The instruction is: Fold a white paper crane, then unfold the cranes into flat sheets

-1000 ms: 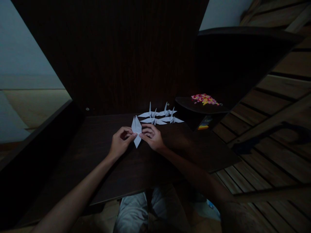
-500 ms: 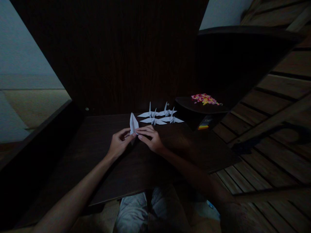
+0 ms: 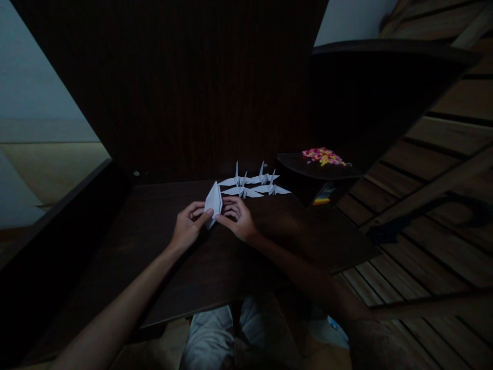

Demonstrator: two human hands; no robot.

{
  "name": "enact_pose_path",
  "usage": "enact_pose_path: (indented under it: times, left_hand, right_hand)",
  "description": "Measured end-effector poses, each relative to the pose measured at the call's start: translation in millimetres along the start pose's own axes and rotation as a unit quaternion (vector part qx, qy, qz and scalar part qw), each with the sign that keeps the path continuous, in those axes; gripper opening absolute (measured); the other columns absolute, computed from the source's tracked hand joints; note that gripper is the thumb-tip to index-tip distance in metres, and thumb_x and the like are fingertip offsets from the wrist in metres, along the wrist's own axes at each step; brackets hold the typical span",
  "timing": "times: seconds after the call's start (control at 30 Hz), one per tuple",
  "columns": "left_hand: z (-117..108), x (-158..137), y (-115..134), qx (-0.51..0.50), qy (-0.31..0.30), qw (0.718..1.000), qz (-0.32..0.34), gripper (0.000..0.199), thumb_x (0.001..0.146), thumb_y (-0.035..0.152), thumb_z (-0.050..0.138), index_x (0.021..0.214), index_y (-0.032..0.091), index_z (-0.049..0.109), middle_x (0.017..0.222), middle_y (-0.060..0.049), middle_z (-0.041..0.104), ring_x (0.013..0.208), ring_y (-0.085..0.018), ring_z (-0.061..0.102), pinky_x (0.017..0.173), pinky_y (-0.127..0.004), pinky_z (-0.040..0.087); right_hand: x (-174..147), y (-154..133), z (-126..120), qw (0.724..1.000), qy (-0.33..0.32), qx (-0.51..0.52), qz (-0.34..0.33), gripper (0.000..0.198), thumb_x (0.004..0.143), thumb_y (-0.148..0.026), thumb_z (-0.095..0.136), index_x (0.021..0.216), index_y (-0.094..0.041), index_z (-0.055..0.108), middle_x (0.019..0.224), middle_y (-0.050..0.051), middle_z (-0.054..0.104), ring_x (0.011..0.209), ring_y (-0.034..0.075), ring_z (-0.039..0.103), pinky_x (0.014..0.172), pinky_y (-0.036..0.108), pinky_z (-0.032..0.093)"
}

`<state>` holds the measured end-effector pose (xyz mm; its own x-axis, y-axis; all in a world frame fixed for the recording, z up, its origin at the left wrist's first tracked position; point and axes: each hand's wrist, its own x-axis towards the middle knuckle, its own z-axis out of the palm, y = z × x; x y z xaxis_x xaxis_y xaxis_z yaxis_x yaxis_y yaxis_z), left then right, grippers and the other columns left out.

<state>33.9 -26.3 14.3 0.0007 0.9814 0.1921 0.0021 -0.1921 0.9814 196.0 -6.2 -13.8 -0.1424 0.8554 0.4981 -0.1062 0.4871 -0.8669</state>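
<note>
A white folded paper (image 3: 214, 201), kite-shaped with its point away from me, is held upright between my hands above the dark desk. My left hand (image 3: 190, 222) grips its left edge, thumb on the near face and fingers behind. On the other side, my right hand (image 3: 239, 220) pinches the right edge near the lower part, its fingers curled behind the sheet. Just beyond my right hand stand several white paper cranes (image 3: 243, 192) in two rows, wings spread and necks raised.
A dark desk (image 3: 162, 277) with a tall back panel (image 3: 185, 92) lies under my hands. At the right, a low corner shelf (image 3: 292, 163) carries a pile of small pink, red and yellow pieces (image 3: 323, 155). Wooden slats (image 3: 442, 205) run along the far right.
The folded paper has turned from showing an open crease to showing a broad flat face. My right fingers have moved from its front to behind its right edge.
</note>
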Motion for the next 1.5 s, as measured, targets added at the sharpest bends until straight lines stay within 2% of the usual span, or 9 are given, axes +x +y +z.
enact_pose_path:
  times: [0.17,0.37,0.53,0.67,0.83,1.0,1.13,1.37,1.5]
  left_hand:
    - [1,0,0,-0.015,-0.018,1.000,-0.003,0.050,0.061,0.053,0.078,0.091,0.015,0.067,0.081,-0.007,0.074,0.076,-0.023,0.069,0.068,-0.032,0.054]
    - [3,1,0,0.004,-0.005,1.000,0.018,0.045,0.066,0.047,0.076,0.097,0.015,0.073,0.093,-0.009,0.075,0.091,-0.027,0.067,0.082,-0.037,0.053]
    - [3,0,-1,-0.003,-0.007,1.000,0.026,0.062,0.065,0.043,0.078,0.118,0.014,0.066,0.110,-0.011,0.071,0.098,-0.028,0.066,0.086,-0.040,0.053]
    - [2,1,-1,0.001,0.005,0.999,0.034,0.070,0.064,0.041,0.079,0.126,0.014,0.060,0.112,-0.011,0.070,0.097,-0.027,0.066,0.085,-0.039,0.054]
    - [1,2,-5,-0.010,0.007,0.999,0.031,0.062,0.062,0.040,0.080,0.117,0.014,0.066,0.110,-0.012,0.071,0.092,-0.026,0.068,0.084,-0.040,0.055]
    - [-3,2,-4,0.027,-0.011,0.998,0.047,0.032,0.066,0.039,0.076,0.089,0.017,0.076,0.095,-0.008,0.075,0.091,-0.026,0.068,0.086,-0.040,0.052]
    - [-5,2,-3,0.015,-0.021,0.998,0.054,0.019,0.068,0.036,0.073,0.080,0.021,0.077,0.094,-0.006,0.074,0.095,-0.025,0.066,0.091,-0.039,0.049]
    - [-4,1,-4,-0.001,-0.012,0.999,0.040,0.023,0.066,0.038,0.076,0.080,0.020,0.078,0.097,-0.008,0.073,0.099,-0.027,0.065,0.093,-0.040,0.047]
    - [-3,1,-5,0.002,-0.004,0.999,0.036,0.029,0.067,0.040,0.076,0.088,0.019,0.077,0.101,-0.009,0.073,0.101,-0.028,0.064,0.094,-0.041,0.047]
  right_hand:
    - [1,1,-1,0.998,-0.003,0.043,0.053,0.049,0.069,-0.036,0.076,0.110,-0.025,0.052,0.089,0.000,0.056,0.070,0.011,0.059,0.064,0.026,0.056]
    - [4,-2,-5,0.997,-0.006,0.053,0.049,0.042,0.070,-0.036,0.076,0.106,-0.022,0.059,0.087,0.002,0.061,0.071,0.013,0.060,0.064,0.027,0.055]
    - [5,0,-7,0.997,0.002,0.056,0.057,0.041,0.070,-0.036,0.074,0.106,-0.021,0.063,0.088,0.003,0.062,0.072,0.013,0.060,0.066,0.028,0.055]
    - [6,1,-7,0.996,0.001,0.067,0.066,0.043,0.069,-0.033,0.075,0.110,-0.021,0.063,0.087,0.002,0.062,0.072,0.013,0.060,0.065,0.026,0.054]
    - [6,2,-6,0.995,0.006,0.077,0.066,0.038,0.069,-0.034,0.075,0.103,-0.020,0.066,0.087,0.003,0.063,0.071,0.013,0.061,0.065,0.027,0.055]
    - [6,0,-6,0.997,0.000,0.073,0.025,0.022,0.070,-0.037,0.074,0.083,-0.020,0.068,0.083,0.003,0.061,0.074,0.015,0.060,0.066,0.029,0.054]
    - [6,-5,-9,0.999,-0.013,0.045,-0.011,0.013,0.075,-0.036,0.071,0.077,-0.022,0.071,0.088,0.005,0.060,0.085,0.018,0.059,0.076,0.034,0.053]
    - [7,-10,-12,0.999,-0.034,0.002,0.019,0.020,0.082,-0.037,0.061,0.075,-0.023,0.073,0.090,0.004,0.062,0.087,0.019,0.059,0.076,0.033,0.050]
    - [6,-7,-6,0.999,-0.014,0.035,0.028,0.016,0.075,-0.037,0.069,0.079,-0.021,0.071,0.087,0.003,0.063,0.086,0.018,0.061,0.078,0.032,0.051]
